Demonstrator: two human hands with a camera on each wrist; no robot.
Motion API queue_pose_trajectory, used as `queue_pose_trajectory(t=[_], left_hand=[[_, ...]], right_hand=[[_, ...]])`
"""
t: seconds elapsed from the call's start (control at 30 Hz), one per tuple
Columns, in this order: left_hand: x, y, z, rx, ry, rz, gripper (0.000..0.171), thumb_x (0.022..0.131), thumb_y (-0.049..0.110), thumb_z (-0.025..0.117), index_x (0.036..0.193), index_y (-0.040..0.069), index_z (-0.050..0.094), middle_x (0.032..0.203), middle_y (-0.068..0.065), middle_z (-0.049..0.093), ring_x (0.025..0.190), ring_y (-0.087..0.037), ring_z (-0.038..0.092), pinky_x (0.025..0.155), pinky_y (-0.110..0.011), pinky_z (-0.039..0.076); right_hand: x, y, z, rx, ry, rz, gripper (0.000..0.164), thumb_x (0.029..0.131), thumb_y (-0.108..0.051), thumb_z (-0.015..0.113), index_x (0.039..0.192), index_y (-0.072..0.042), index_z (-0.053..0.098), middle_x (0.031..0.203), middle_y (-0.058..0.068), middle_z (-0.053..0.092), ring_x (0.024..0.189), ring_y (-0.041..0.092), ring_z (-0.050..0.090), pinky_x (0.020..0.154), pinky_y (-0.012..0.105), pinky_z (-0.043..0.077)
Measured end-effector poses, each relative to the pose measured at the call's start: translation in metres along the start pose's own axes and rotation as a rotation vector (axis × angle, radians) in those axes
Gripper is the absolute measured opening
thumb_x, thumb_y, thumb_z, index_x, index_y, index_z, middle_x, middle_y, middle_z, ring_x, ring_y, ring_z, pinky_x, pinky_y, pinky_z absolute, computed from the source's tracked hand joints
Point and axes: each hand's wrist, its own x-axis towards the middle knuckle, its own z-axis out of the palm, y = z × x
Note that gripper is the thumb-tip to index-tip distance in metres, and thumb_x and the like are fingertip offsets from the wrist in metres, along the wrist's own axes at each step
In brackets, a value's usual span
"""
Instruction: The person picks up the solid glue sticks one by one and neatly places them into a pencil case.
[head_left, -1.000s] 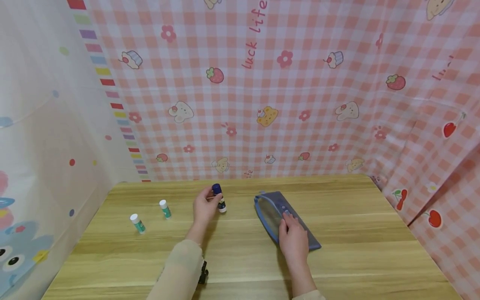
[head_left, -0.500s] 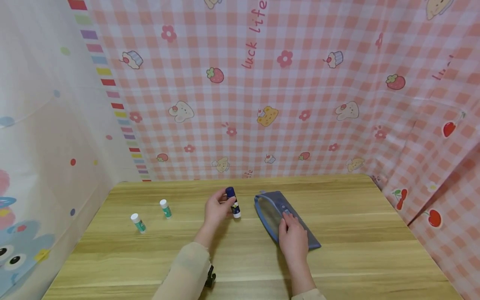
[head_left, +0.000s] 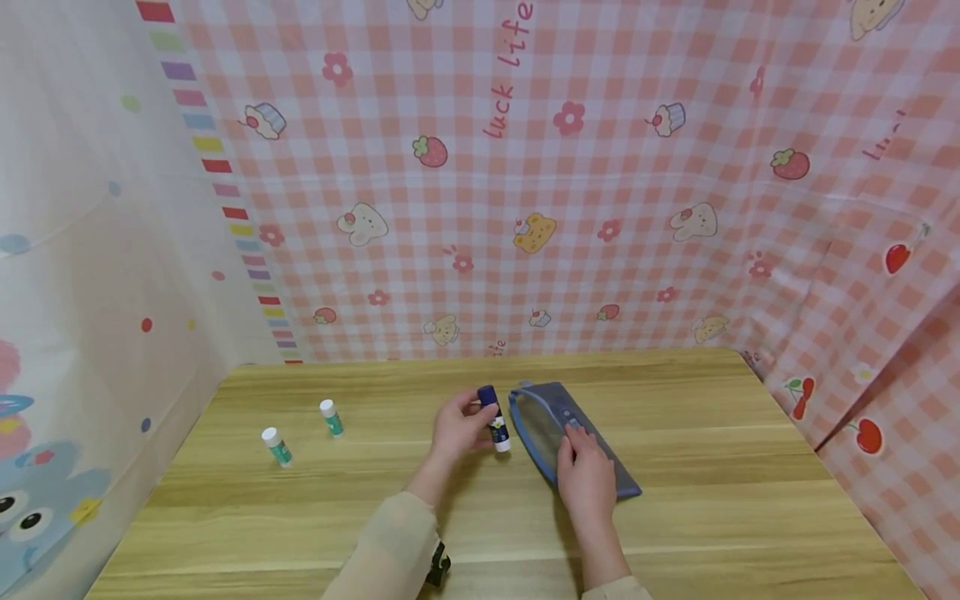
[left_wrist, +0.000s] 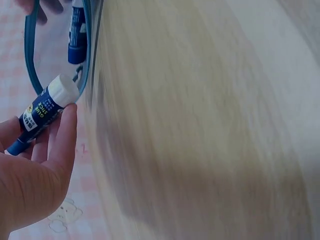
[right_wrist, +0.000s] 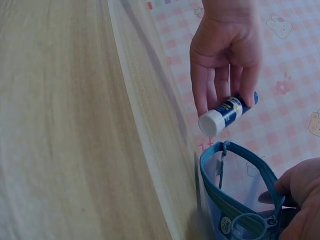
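My left hand (head_left: 456,429) pinches a navy glue stick (head_left: 494,419) between thumb and fingertips, its white end tilted down toward the table. "Glue stick" is printed on its label in the left wrist view. Just to the right lies a blue zip pouch (head_left: 557,398), its zipped mouth spread apart. My right hand (head_left: 587,475) grips the pouch's rim, with the thumb and fingers on either side of the edge in the right wrist view. Through the pouch's see-through side, a second blue stick (left_wrist: 77,35) shows inside. The held stick is close to the mouth, outside it.
Two small green tubes with white caps, a nearer one (head_left: 276,447) and a farther one (head_left: 331,418), stand on the left of the wooden table (head_left: 712,467). A pink checked curtain (head_left: 480,275) hangs behind the table and along its right side.
My left hand has carried the glue stick rightward and slightly nearer me, from mid-table to beside the pouch. The right hand and the pouch have stayed in place.
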Motion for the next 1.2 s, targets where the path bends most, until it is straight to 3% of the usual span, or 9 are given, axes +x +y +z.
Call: queue_pose_trajectory(t=[0.3, 0.57, 0.93, 1.2], left_hand=[[-0.006, -0.001, 0.015, -0.087, -0.03, -0.057, 0.038, 0.091, 0.004, 0.07, 0.125, -0.009, 0.058, 0.097, -0.017, 0.062, 0.08, -0.03, 0.066, 0.065, -0.052, 0.06], [-0.01, -0.005, 0.028, -0.186, -0.026, -0.125, 0.035, 0.093, 0.005, 0.068, 0.124, -0.008, 0.058, 0.1, -0.019, 0.066, 0.08, -0.03, 0.069, 0.064, -0.052, 0.06], [-0.01, -0.014, 0.047, -0.244, 0.03, -0.16, 0.036, 0.092, 0.003, 0.067, 0.123, -0.009, 0.054, 0.088, -0.016, 0.07, 0.066, -0.024, 0.068, 0.061, -0.048, 0.061], [-0.01, -0.017, 0.055, -0.215, 0.06, -0.178, 0.033, 0.091, 0.005, 0.069, 0.118, -0.009, 0.055, 0.088, -0.016, 0.07, 0.065, -0.023, 0.068, 0.057, -0.045, 0.061]], right_hand=[[0.002, 0.0, 0.001, -0.007, 0.006, 0.003, 0.031, 0.099, -0.01, 0.053, 0.125, 0.004, 0.065, 0.129, 0.026, 0.059, 0.124, 0.046, 0.052, 0.101, 0.073, 0.033], [0.003, 0.0, 0.003, -0.005, 0.012, 0.012, 0.032, 0.099, -0.012, 0.053, 0.125, 0.004, 0.065, 0.129, 0.027, 0.059, 0.124, 0.047, 0.051, 0.101, 0.074, 0.031], [0.003, 0.002, 0.006, 0.016, 0.019, 0.008, 0.033, 0.1, -0.012, 0.053, 0.126, 0.004, 0.065, 0.129, 0.028, 0.058, 0.125, 0.048, 0.05, 0.101, 0.076, 0.03], [0.003, 0.002, 0.006, 0.012, 0.004, 0.019, 0.034, 0.101, -0.012, 0.052, 0.128, 0.004, 0.063, 0.131, 0.028, 0.057, 0.126, 0.047, 0.048, 0.102, 0.075, 0.029]])
